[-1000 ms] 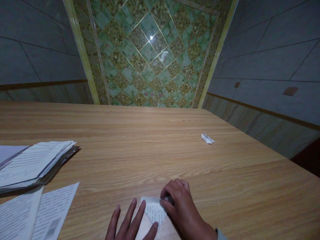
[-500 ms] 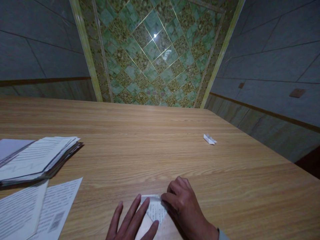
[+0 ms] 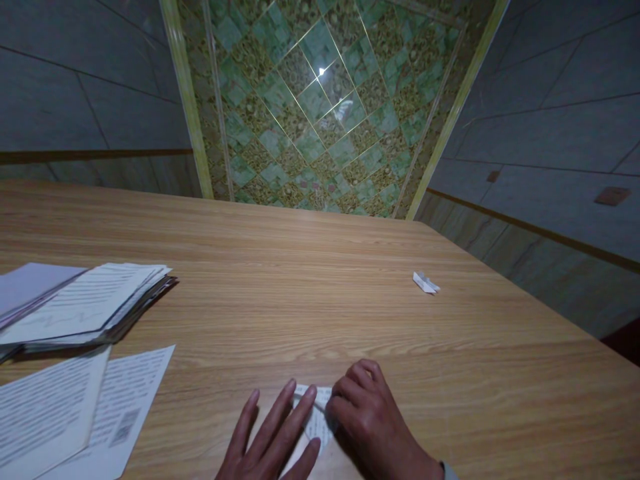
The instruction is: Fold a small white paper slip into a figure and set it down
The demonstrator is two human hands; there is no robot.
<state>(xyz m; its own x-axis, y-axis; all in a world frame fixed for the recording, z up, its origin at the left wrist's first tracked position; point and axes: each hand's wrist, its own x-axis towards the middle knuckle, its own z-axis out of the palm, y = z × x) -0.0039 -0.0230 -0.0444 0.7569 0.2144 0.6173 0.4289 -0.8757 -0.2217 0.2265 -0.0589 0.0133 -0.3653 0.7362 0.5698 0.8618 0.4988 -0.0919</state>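
A small folded piece of printed paper [image 3: 319, 424] lies on the table at the bottom middle of the head view. My left hand [image 3: 273, 437] rests flat over its left part, fingers spread, pressing it to the wood. On the other side, my right hand [image 3: 373, 420] is closed, with thumb and fingertips pinching the paper's upper right edge. A flap along the top looks partly lifted and curved. The lower part of the paper is hidden under both hands.
A small folded paper shape [image 3: 425, 283] sits at the right of the wooden table [image 3: 280, 287]. At the left lie a stack of papers [image 3: 95, 303] and loose printed sheets [image 3: 135, 400]. Tiled walls [image 3: 320, 133] stand beyond the table.
My right hand has shifted slightly, and the paper's top flap now stands more open and curved. My left hand stays spread on the paper. The whole view has shifted a little.
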